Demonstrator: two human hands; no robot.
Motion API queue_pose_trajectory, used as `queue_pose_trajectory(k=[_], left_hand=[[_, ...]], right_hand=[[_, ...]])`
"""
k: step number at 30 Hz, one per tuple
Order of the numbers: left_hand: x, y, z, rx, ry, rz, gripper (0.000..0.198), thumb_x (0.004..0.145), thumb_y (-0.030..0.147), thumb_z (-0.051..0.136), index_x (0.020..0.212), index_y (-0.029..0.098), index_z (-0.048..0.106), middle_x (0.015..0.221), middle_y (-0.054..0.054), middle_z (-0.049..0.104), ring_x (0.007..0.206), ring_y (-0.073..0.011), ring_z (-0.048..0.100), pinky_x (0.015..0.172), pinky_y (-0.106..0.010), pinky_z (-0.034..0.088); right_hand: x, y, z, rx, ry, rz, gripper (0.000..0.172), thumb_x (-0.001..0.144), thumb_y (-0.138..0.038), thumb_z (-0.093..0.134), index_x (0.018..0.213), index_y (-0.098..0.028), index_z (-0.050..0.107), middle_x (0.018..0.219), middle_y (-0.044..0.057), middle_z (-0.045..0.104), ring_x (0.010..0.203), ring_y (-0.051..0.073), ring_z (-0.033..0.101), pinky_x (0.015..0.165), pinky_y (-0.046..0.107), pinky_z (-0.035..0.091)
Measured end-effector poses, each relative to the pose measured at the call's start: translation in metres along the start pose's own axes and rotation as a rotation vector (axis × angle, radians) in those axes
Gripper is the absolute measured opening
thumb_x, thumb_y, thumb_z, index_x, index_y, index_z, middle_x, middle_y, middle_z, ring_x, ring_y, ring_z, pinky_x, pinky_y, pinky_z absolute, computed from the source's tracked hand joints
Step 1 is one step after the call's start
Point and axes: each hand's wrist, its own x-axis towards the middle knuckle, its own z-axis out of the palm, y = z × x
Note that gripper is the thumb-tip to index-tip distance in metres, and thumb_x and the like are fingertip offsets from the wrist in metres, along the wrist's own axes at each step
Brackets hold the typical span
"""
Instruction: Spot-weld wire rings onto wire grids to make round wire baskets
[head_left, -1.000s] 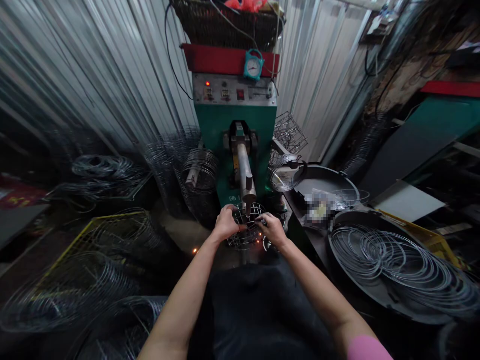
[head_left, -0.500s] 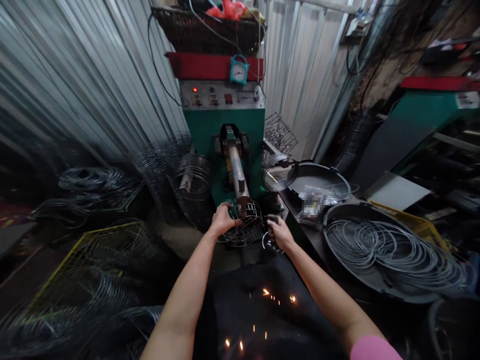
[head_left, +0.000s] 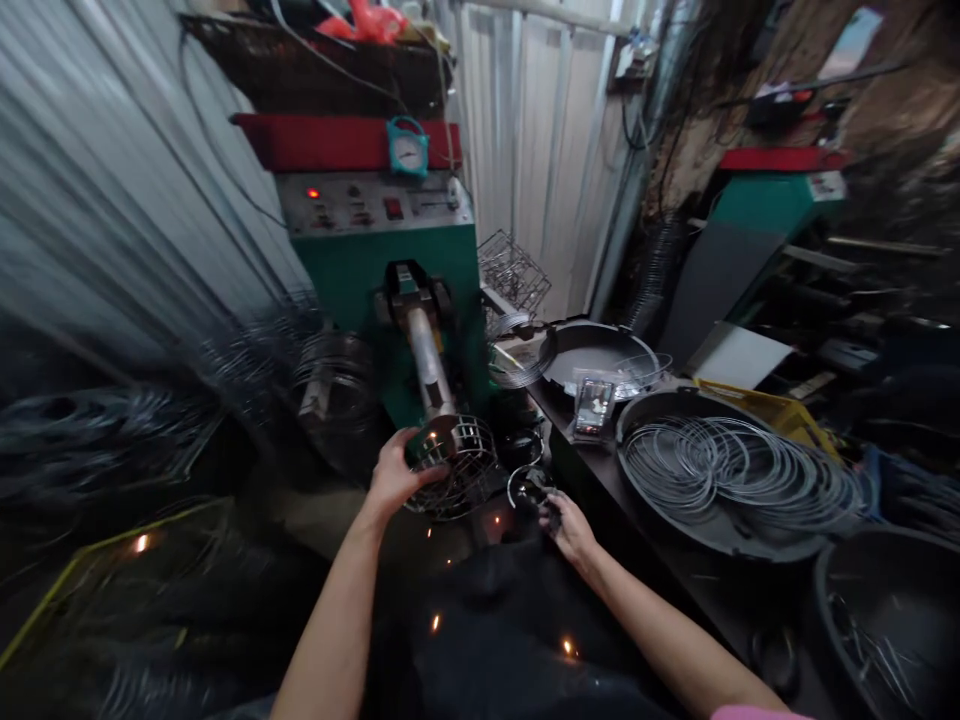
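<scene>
A green welding machine (head_left: 322, 265) stands in front of me, its grey arm (head_left: 430, 360) reaching down into a round wire basket (head_left: 474, 450). My left hand (head_left: 397, 475) grips the near left rim of that basket, fingers wrapped around the wires under the arm's tip. Lower right, my right hand (head_left: 571, 528) is closed, thumb against fingers, on a small curved wire ring (head_left: 512, 488). The ring is apart from the basket, and its far part is dark and hard to make out. Glowing sparks drop over the dark apron (head_left: 495, 620) on my lap.
To the right, a large black tray (head_left: 720, 540) holds many wire hoops (head_left: 675, 465); a smaller round tray (head_left: 600, 350) lies behind it. A phone (head_left: 595, 405) rests between them. A black tub (head_left: 832, 570) with wire pieces is at lower right. Coiled wire (head_left: 334, 370) hangs left of the machine.
My view has turned right, so the machine appears further left. My right hand has drawn back toward me, away from the basket, with the ring. My left hand stays on the basket. Sparks have scattered.
</scene>
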Motion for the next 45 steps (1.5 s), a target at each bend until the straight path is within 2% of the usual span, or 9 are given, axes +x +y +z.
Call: queue_pose_trajectory(k=[5,9,12,16,22,30,35,42,45], left_hand=[[-0.031,-0.041,0.022,-0.376,-0.042,-0.241,0.102,0.054,0.041,0.077,0.138,0.022,0.022,0.139,-0.015,0.04,0.129,-0.0292,0.039,0.104,-0.043,0.035],[-0.042,-0.052,0.044,-0.547,0.03,-0.293,0.092,0.064,0.034,0.072,0.138,0.025,0.018,0.141,-0.013,0.038,0.128,-0.0251,0.04,0.102,-0.036,0.039],[-0.043,-0.052,0.052,-0.537,0.078,-0.286,0.081,0.069,0.029,0.068,0.136,0.028,0.022,0.139,-0.01,0.04,0.129,-0.0233,0.04,0.099,-0.033,0.043],[-0.044,-0.052,0.052,-0.612,0.135,-0.314,0.078,0.064,0.03,0.073,0.131,0.027,0.033,0.13,-0.009,0.048,0.125,-0.0247,0.044,0.096,-0.035,0.046],[-0.069,-0.045,0.039,-0.748,0.15,-0.333,0.098,0.039,0.029,0.087,0.126,0.025,0.042,0.118,-0.009,0.055,0.108,-0.0263,0.057,0.091,-0.039,0.049],[-0.108,0.023,0.021,-0.059,0.146,-0.044,0.099,0.04,0.037,0.084,0.129,0.023,0.043,0.121,-0.01,0.051,0.114,-0.0299,0.05,0.099,-0.046,0.039],[-0.11,0.068,0.019,0.251,0.123,0.099,0.089,0.046,0.034,0.081,0.126,0.02,0.045,0.125,-0.012,0.052,0.118,-0.031,0.045,0.101,-0.046,0.033],[-0.112,0.073,0.027,0.248,0.093,0.176,0.075,0.049,0.029,0.077,0.118,0.022,0.049,0.125,-0.01,0.053,0.117,-0.0298,0.046,0.099,-0.045,0.033],[-0.111,0.068,0.029,0.181,0.08,0.184,0.069,0.049,0.029,0.077,0.113,0.022,0.051,0.124,-0.009,0.054,0.117,-0.0288,0.047,0.099,-0.044,0.034]], right_hand=[[-0.001,-0.017,-0.001,0.181,-0.077,0.227,0.009,0.069,-0.016,0.062,0.077,-0.017,0.06,0.058,-0.002,0.055,0.048,0.008,0.053,0.044,0.019,0.044],[-0.003,-0.018,-0.002,0.119,-0.117,0.146,0.02,0.065,-0.02,0.069,0.084,-0.017,0.064,0.057,-0.003,0.055,0.042,0.005,0.045,0.037,0.014,0.032],[-0.008,-0.016,-0.007,-0.191,-0.125,-0.111,0.022,0.068,-0.028,0.068,0.088,-0.017,0.067,0.055,-0.004,0.054,0.043,0.007,0.045,0.04,0.018,0.036],[-0.013,-0.002,-0.032,-0.788,-0.205,-0.537,0.016,0.074,-0.025,0.06,0.085,-0.019,0.07,0.084,0.006,0.068,0.078,0.018,0.062,0.074,0.031,0.049],[-0.014,0.008,-0.062,-1.344,-0.246,-0.614,0.024,0.079,-0.016,0.05,0.093,-0.018,0.07,0.093,0.01,0.067,0.085,0.019,0.064,0.077,0.031,0.049],[-0.061,-0.075,0.027,-1.509,-0.575,-0.711,0.026,0.078,-0.021,0.058,0.103,-0.022,0.064,0.095,0.005,0.069,0.088,0.018,0.063,0.076,0.026,0.044],[-0.08,-0.098,0.087,-1.749,-0.545,-0.592,0.034,0.067,-0.024,0.068,0.1,-0.02,0.06,0.083,0.004,0.067,0.076,0.018,0.061,0.058,0.022,0.036],[-0.076,-0.068,0.087,-1.537,-0.375,-0.682,0.016,0.072,-0.019,0.061,0.088,-0.022,0.059,0.074,-0.001,0.065,0.069,0.015,0.059,0.058,0.021,0.035],[-0.071,-0.06,0.079,-1.367,-0.505,-0.717,0.013,0.073,-0.015,0.059,0.084,-0.02,0.062,0.078,-0.001,0.067,0.072,0.014,0.061,0.064,0.021,0.041]])
